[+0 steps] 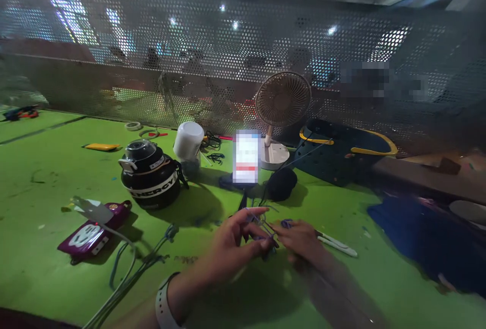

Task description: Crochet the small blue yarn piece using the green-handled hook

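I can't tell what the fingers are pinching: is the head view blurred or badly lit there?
Head view: left hand and right hand are smeared by motion blur, so the thin strands between them barely read; the table is brightly lit, the mesh wall behind dim with glare spots; edges bow.

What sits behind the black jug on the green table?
Behind the black jug: a white cylinder, slightly right, and a tape roll farther back. The table directly behind the jug is covered.
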`<state>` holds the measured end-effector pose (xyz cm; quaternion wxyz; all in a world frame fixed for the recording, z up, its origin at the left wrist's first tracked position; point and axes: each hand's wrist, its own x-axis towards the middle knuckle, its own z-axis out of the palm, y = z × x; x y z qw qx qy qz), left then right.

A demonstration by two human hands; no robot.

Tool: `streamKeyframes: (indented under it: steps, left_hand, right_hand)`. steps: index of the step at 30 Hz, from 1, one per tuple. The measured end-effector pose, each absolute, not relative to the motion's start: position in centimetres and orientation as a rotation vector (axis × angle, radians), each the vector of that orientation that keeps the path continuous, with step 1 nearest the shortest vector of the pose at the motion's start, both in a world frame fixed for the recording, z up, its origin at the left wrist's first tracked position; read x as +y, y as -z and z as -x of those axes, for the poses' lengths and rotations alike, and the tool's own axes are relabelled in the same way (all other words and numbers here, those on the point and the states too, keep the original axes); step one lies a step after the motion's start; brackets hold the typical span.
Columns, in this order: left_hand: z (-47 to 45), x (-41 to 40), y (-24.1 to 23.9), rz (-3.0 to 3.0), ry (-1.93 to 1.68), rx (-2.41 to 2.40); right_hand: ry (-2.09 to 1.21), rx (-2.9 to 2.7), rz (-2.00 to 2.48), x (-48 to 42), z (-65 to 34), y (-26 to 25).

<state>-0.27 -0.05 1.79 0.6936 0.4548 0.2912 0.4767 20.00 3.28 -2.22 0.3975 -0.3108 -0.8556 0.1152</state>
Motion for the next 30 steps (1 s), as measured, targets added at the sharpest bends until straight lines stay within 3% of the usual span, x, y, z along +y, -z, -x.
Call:
streamKeyframes:
  steps: [7,19,30]
  left_hand:
    - [0.8,0.4,-2.5,-0.948,-0.966,0.708]
    - [1.2,0.4,-2.5,-1.007,-0.898,0.681]
    - [1.3,0.4,-3.4,-1.111,-0.847,0.702]
  right_hand:
    - [-0.443,-1.965,0.763,-0.1,-20.7,-0.5]
    - [-1.255,-1.461,0.681,-0.3,-20.9,-0.5]
    - [-1.684,-1.160,0.626,-0.5,-20.8,-2.1]
